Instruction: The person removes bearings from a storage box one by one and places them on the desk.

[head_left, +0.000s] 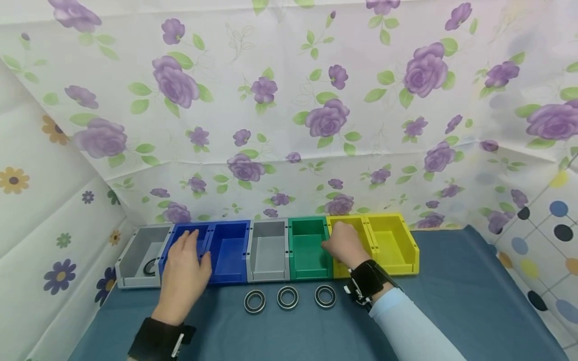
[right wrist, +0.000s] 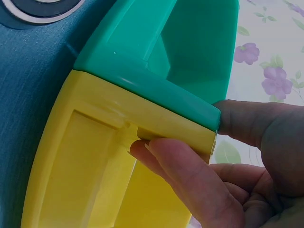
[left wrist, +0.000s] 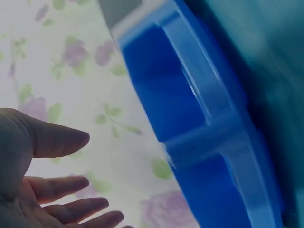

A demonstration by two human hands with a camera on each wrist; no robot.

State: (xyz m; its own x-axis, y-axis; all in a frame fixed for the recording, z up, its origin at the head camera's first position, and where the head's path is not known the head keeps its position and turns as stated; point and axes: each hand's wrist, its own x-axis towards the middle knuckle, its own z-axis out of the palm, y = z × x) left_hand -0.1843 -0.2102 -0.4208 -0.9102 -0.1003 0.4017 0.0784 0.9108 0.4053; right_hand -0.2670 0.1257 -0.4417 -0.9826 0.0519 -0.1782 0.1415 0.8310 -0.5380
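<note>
My right hand (head_left: 346, 245) is at the seam between the green bin (head_left: 309, 274) and the nearer yellow bin. In the right wrist view, the thumb lies against the green bin's wall (right wrist: 156, 88), with fingertips (right wrist: 175, 152) inside the yellow bin (right wrist: 71, 156), pinching the adjoining walls between them. My left hand (head_left: 185, 278) hovers over the blue bins (head_left: 229, 278), fingers extended and holding nothing. The left wrist view shows that hand's spread fingers (left wrist: 61, 142) apart from the blue bin's rim (left wrist: 204, 80).
Three ball bearings, left (head_left: 246, 303), middle (head_left: 287, 307) and right (head_left: 325, 306), lie before the bins on the blue cloth (head_left: 280, 336). Another bearing (head_left: 148, 269) sits inside the far-left grey bin (head_left: 137, 282). A middle grey bin (head_left: 268, 276) joins the row. Flowered sheeting (head_left: 280, 135) rises behind.
</note>
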